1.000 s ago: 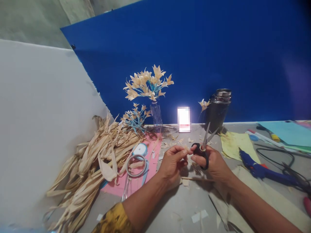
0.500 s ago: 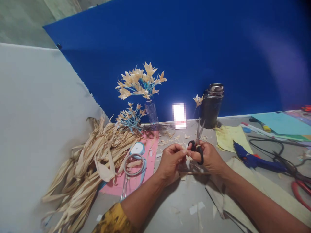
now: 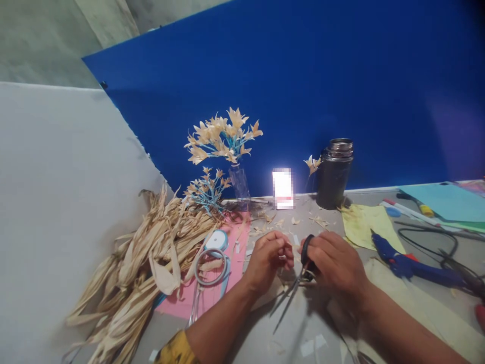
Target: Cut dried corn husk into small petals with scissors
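My right hand grips the black-handled scissors, whose parted blades slant down to the left over the table. Beside it, my left hand is closed with its fingers curled and thumb against them. Whatever it pinches is too small to make out. A narrow gap separates the two hands. Scraps of dried husk lie scattered just beyond them. To the left rest a ring-shaped roll, a white-and-blue spool and a heap of dried corn husks beside pink paper.
Husk flowers stand in a clear bottle, with a smaller bunch below. At the back are a bright blurred screen and a dark flask by a single flower. A blue glue gun lies right, near yellow paper.
The scissors have swung from pointing up to pointing down-left in my right hand. My hands have drawn slightly apart. The whole view has shifted a little.
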`<state>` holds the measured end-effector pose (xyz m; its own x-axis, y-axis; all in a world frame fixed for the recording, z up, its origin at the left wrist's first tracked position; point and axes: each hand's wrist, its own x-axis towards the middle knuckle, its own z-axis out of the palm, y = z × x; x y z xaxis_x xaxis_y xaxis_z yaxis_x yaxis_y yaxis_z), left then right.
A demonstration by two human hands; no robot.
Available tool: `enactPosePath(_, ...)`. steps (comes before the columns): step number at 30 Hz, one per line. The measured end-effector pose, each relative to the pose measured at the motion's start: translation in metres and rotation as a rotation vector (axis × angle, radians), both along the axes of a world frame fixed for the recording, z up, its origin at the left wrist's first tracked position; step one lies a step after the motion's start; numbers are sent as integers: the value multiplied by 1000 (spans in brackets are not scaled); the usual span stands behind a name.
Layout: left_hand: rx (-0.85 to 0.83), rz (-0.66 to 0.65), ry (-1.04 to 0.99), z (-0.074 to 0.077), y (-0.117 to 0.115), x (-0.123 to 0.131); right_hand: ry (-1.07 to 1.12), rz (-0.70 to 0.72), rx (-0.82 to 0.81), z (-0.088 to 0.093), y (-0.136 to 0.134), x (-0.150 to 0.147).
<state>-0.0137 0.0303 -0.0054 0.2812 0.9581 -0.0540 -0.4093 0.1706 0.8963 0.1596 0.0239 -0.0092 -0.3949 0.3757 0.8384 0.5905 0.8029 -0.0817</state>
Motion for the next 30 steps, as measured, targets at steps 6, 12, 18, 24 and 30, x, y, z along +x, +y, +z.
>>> enactPosePath(6, 65, 8, 122, -3, -1, -3, -84, 27, 84, 7, -9, -3)
enactPosePath(12, 22, 91, 128, 3, -2, -2, 156, 48, -144, 2, -6, 0)
enactPosePath(18, 219, 157, 315, 7, -4, -2, 721, -30, -1070, 14, 5, -3)
enactPosePath(24, 269, 176, 380, 5, -5, -2, 786, 49, -1200, 19, 5, -5)
enactPosePath(30, 253, 172, 357, 2, -3, -2, 691, -4, -1145, 15, 2, -7)
